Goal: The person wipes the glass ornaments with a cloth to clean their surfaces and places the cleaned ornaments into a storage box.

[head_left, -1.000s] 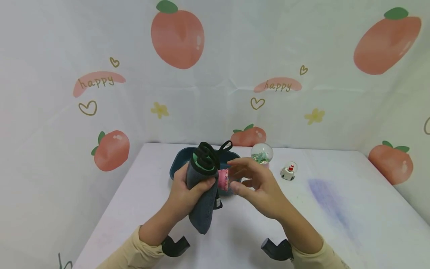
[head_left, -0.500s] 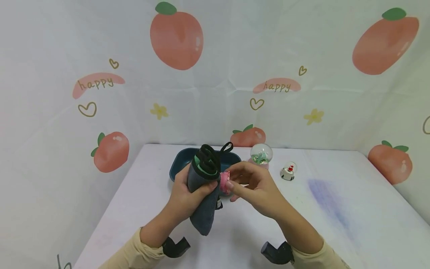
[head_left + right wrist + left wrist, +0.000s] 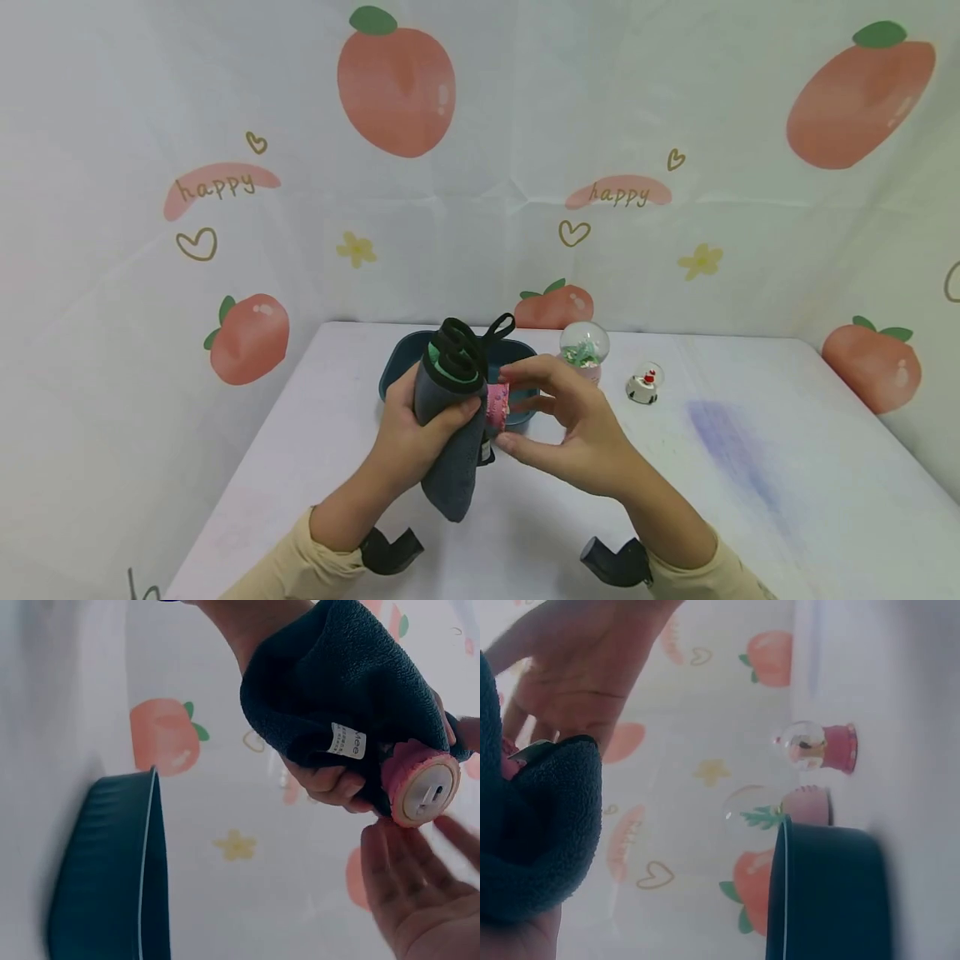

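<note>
My left hand (image 3: 408,433) grips a rolled dark blue-grey towel (image 3: 457,467) with black-and-green edging and a black loop. A round pink base (image 3: 497,407), like that of a snow globe, sticks out of the towel's right side; whatever is above it is hidden in the cloth. In the right wrist view its flat underside (image 3: 429,796) faces out, beside a white label (image 3: 347,741) on the towel. My right hand (image 3: 573,425) is spread around the base, fingers and thumb apart, fingertips right at its rim. Both hands are raised over the table.
Behind the towel stands a dark teal bin (image 3: 399,364) on the white table (image 3: 300,467). To its right are a larger snow globe (image 3: 583,346) with a pink base and a small snow globe (image 3: 643,385) with a red figure. A fruit-printed curtain (image 3: 480,242) hangs behind.
My right hand came in to the pink base and closed its fingers on it, then spread them apart again. My left hand and the towel have stayed nearly in place.
</note>
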Demonstrator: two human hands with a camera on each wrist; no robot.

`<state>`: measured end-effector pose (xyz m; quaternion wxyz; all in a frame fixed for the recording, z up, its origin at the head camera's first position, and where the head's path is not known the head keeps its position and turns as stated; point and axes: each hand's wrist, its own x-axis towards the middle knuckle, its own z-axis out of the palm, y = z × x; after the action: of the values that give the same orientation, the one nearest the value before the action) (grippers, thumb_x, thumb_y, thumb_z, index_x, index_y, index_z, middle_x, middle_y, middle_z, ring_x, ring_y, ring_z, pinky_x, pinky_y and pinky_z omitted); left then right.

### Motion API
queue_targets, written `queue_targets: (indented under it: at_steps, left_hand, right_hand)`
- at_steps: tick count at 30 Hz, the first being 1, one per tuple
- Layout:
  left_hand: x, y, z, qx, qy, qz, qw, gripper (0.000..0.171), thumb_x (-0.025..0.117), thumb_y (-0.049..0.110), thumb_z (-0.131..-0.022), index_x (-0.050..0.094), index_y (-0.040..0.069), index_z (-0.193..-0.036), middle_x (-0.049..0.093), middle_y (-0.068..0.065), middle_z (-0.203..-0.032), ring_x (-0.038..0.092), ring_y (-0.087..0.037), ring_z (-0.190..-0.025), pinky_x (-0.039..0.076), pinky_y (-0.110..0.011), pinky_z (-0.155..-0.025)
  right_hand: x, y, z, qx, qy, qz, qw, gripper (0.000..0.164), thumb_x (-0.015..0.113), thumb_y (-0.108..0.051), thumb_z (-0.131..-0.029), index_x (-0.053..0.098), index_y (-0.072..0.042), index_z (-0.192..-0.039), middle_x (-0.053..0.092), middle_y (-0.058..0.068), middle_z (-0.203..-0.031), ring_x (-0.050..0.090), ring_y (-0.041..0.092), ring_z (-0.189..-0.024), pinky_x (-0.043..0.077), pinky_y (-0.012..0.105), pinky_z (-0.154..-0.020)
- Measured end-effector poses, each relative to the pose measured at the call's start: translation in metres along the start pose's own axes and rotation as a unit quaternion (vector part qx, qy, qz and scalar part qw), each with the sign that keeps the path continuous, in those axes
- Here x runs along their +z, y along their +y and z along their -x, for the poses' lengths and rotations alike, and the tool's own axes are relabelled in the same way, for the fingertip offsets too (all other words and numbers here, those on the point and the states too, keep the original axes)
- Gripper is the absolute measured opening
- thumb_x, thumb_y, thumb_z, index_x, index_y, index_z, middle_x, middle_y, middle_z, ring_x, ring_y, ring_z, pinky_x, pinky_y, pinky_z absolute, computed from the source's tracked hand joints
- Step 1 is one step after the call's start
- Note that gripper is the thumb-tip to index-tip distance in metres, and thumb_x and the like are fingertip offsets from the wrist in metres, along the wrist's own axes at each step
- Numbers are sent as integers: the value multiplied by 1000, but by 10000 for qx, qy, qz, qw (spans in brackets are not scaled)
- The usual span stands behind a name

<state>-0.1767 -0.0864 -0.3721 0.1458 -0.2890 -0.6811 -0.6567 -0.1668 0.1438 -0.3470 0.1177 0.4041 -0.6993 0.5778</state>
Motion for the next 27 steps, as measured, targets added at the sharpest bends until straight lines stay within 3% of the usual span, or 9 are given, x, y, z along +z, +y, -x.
queue_targets:
  at_steps: [6, 10, 15, 18, 24, 27]
  left_hand:
    - [2, 0, 0, 53, 50, -83, 9999, 34, 77, 27, -95, 66, 9, -122, 70, -4, -104, 67, -18, -95, 60, -37, -79]
    - [2, -1, 1, 82, 39, -122, 9999, 33, 77, 23, -94, 65, 9, -121, 70, -5, -102, 67, -18, -94, 59, -37, -79]
    - [2, -1, 1, 129, 32, -129, 9998, 32, 77, 21, -94, 65, 9, -121, 70, -5, -101, 66, -18, -95, 58, -37, -80]
    - [1, -1, 0, 212, 47, -158, 9996, 31, 76, 20, -95, 65, 8, -121, 70, -6, -101, 66, -17, -95, 59, -37, -80]
    - [-1, 0, -1, 193, 82, -166, 9996, 32, 75, 19, -94, 65, 8, -122, 71, -7, -104, 67, -17, -95, 60, -35, -80]
    - [-1, 2, -1, 146, 84, -161, 9997, 33, 75, 20, -94, 65, 7, -123, 71, -7, -105, 67, -17, -96, 60, -35, -80]
  right_hand:
    - [-2, 1, 1, 1079, -30, -256, 9938, 31, 66, -3, -100, 65, -6, -130, 70, 14, -118, 70, 18, -96, 64, 37, -67]
    - [0, 4, 1, 1208, -148, -575, 9909, 22, 64, -3, -102, 66, -2, -124, 69, 20, -108, 70, 21, -85, 61, 40, -56]
    - [3, 2, 0, 1228, -85, -629, 9904, 26, 71, 0, -97, 67, -6, -122, 70, 15, -108, 74, 24, -84, 63, 40, -60]
    - [4, 0, 0, 939, 21, -369, 9949, 37, 78, 4, -91, 68, -10, -124, 70, 10, -113, 74, 20, -93, 65, 38, -68]
    - [7, 2, 1, -309, 123, 241, 9992, 53, 86, 12, -79, 69, -6, -126, 65, 12, -125, 64, 19, -117, 63, 31, -87]
    - [7, 3, 0, -451, 97, 261, 9986, 54, 86, 12, -79, 67, -5, -127, 64, 13, -125, 62, 18, -118, 62, 30, -88]
